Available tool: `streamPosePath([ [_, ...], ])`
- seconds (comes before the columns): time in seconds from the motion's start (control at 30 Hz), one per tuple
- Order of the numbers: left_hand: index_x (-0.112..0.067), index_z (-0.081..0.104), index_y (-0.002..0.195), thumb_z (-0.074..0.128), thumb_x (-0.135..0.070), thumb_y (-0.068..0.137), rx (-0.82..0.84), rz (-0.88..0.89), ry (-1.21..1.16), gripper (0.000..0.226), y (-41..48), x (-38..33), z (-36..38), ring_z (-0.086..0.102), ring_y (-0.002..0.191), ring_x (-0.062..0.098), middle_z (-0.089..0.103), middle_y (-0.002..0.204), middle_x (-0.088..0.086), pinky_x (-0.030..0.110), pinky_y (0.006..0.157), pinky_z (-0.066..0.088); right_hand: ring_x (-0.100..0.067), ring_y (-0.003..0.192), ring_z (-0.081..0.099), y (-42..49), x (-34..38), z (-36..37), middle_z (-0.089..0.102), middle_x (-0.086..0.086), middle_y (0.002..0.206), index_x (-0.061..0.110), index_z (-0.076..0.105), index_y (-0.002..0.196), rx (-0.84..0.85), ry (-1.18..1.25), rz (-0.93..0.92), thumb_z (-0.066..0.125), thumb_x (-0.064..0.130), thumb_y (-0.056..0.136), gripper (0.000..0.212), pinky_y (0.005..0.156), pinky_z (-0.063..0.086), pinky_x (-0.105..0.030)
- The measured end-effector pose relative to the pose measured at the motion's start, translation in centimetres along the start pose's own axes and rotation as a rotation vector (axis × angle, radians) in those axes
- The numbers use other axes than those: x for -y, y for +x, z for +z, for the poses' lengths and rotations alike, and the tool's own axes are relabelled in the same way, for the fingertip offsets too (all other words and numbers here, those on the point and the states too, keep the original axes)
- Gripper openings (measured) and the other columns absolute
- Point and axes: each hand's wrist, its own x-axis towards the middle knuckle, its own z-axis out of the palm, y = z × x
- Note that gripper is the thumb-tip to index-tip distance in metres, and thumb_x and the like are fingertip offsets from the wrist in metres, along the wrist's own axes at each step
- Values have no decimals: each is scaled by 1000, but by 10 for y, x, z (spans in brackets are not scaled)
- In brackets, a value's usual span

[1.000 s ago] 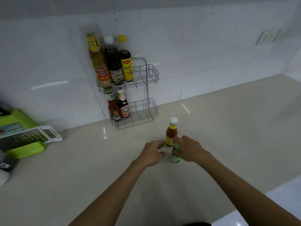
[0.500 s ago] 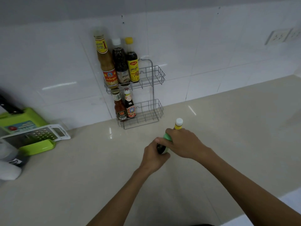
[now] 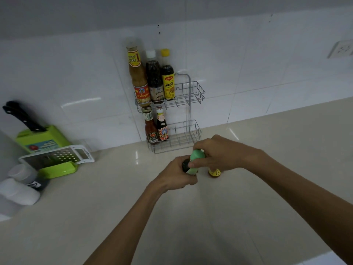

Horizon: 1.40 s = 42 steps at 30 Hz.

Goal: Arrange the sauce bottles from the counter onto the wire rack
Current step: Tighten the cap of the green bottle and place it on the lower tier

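Note:
A small green-capped bottle (image 3: 196, 157) is held tilted above the counter, just in front of the wire rack (image 3: 188, 96). My right hand (image 3: 223, 153) grips its cap end and my left hand (image 3: 175, 175) grips its dark lower body. An orange sauce bottle (image 3: 214, 172) stands on the counter under my right hand, mostly hidden. The rack's upper shelf holds three tall bottles (image 3: 152, 79) at its left. Two small bottles (image 3: 157, 128) stand at the left of the lower shelf.
A green knife block with a black-handled knife (image 3: 36, 134) and a white grater (image 3: 57, 156) sit at the left by the wall. Pale containers (image 3: 19, 188) lie at the far left edge. A wall socket (image 3: 341, 49) is at the upper right.
My right hand lifted the green-capped bottle off the counter and tilted it. My left hand closed on its lower body. Both hands moved closer to the rack.

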Motion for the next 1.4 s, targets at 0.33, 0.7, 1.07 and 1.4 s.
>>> streamPosePath([
  [0.33,-27,60,77,70,-6,64,-31,-3,52,27,-1,-1,-6,54,62,18,60,75,2,34,56,46,-18,58,57,-6,10,-4,61,-5,72,16,48,97,-37,-39,-19,50,53,95,37,55,48,-35],
  [0.7,-16,61,86,68,-7,63,5,-20,30,26,-4,-9,-6,53,62,19,60,74,1,32,54,45,-20,61,45,-6,13,5,45,3,66,17,46,89,-277,-296,-63,33,69,91,54,52,30,-30],
  [1.07,-12,57,73,68,7,70,58,16,-73,22,-13,-33,-8,55,67,18,58,73,6,32,64,46,-18,39,31,2,17,7,31,7,47,18,43,84,-533,-524,-186,33,59,96,44,45,19,-25],
  [1.4,-16,66,77,80,-10,75,28,38,-148,15,-20,-49,-1,66,66,16,69,66,-4,29,69,53,-24,36,29,8,24,2,37,4,44,21,36,70,-697,-449,-250,38,31,94,27,43,22,-26],
])
